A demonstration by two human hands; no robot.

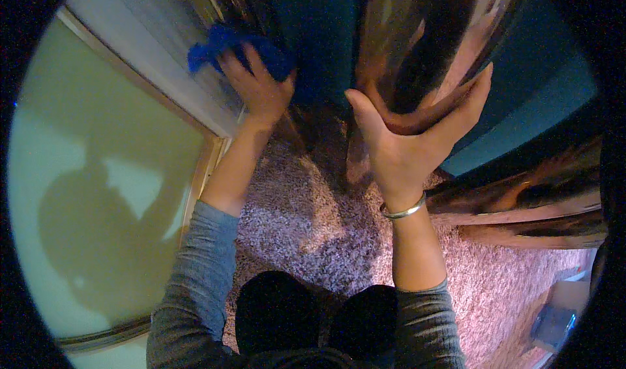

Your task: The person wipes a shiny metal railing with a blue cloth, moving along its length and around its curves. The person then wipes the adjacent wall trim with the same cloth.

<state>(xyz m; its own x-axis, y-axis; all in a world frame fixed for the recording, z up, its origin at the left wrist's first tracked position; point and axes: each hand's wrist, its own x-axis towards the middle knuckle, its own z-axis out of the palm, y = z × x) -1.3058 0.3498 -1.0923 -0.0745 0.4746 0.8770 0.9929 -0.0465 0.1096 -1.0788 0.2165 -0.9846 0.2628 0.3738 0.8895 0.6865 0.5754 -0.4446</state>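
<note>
My left hand [257,87] presses a bunched blue cloth [274,56] down at upper left, close to a narrow upright trim beside a pale panel [146,41]. The fingers look slightly blurred. My right hand [408,144], with a silver bangle at the wrist, curves around a glossy reflective post [391,36]. Its thumb lies on the left side of the post and its fingers on the right. Reflections make the post's exact shape hard to tell. Between the two hands stands a dark teal surface [318,36].
A second teal surface [528,100] and another glossy strip [528,193] lie to the right. Below is a speckled floor [313,222]. A wood-edged pale green panel [122,197] at left carries shadows. A small dark object [552,325] sits at lower right. My knees [279,315] show below.
</note>
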